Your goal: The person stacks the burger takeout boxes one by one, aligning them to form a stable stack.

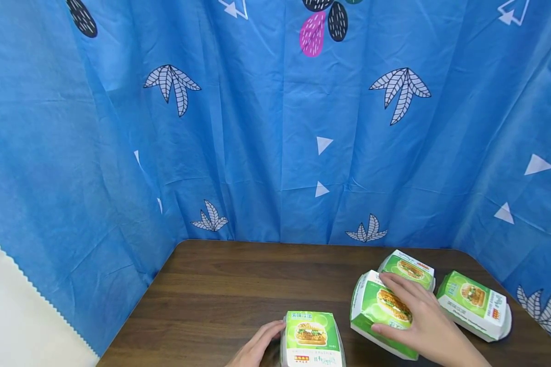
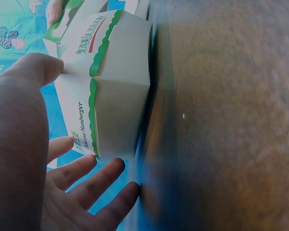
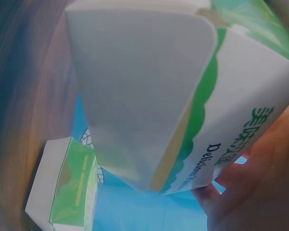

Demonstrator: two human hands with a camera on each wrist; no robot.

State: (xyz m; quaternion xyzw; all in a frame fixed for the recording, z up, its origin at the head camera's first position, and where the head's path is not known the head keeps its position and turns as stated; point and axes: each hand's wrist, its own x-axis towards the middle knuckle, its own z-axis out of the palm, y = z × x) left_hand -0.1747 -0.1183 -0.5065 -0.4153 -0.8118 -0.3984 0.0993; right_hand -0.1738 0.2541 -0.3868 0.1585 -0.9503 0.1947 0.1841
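My right hand (image 1: 422, 321) grips a green and white hamburger box (image 1: 366, 318), fingers over its top and thumb on the near side. That box tilts toward the front and looks raised off the table. In the right wrist view its pale side panel (image 3: 139, 86) fills much of the picture. At the front centre another hamburger box (image 1: 311, 334) lies flat, its burger picture facing up. My left hand (image 1: 255, 347) is at that box's left side. In the left wrist view its fingers (image 2: 106, 178) are spread at one end of the box and its thumb lies near the other.
Behind the held box sits another hamburger box (image 1: 406, 270). One more box (image 1: 475, 305) stands near the right edge of the brown wooden table (image 1: 239, 285). A blue patterned curtain (image 1: 257, 153) hangs around the table's back and sides.
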